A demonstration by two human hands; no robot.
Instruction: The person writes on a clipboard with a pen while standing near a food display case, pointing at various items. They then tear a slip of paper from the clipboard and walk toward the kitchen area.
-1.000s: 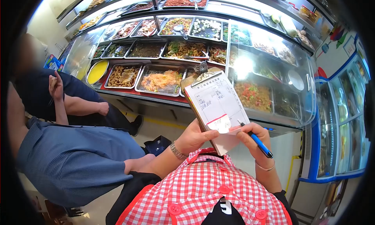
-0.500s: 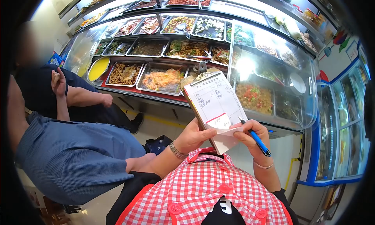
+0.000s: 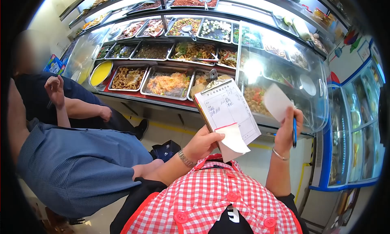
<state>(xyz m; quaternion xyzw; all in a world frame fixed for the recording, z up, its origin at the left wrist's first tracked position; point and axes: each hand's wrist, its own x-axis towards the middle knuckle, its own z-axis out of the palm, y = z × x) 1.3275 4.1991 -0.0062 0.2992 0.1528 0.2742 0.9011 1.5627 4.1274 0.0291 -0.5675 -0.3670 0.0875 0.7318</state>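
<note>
My left hand is closed round the lower left side of a clipboard, its thumb resting on top. A printed order form with handwriting lies under the clip. Over its lower part is a small white pad with a red top edge and a curled lower corner. To the right of the clipboard, my right hand is raised, pinching a blank-looking white paper slip, slightly blurred. A blue pen is held in the same hand, pointing downward.
In front stands a glass display counter with several metal food trays and a yellow-filled bowl. A person in a blue checked shirt is close on my left, another person in dark clothes beyond. A blue-framed glass fridge stands at right.
My right hand has moved up and to the right, away from the clipboard, with a white slip now separate from the pad. My left hand still holds the clipboard.
</note>
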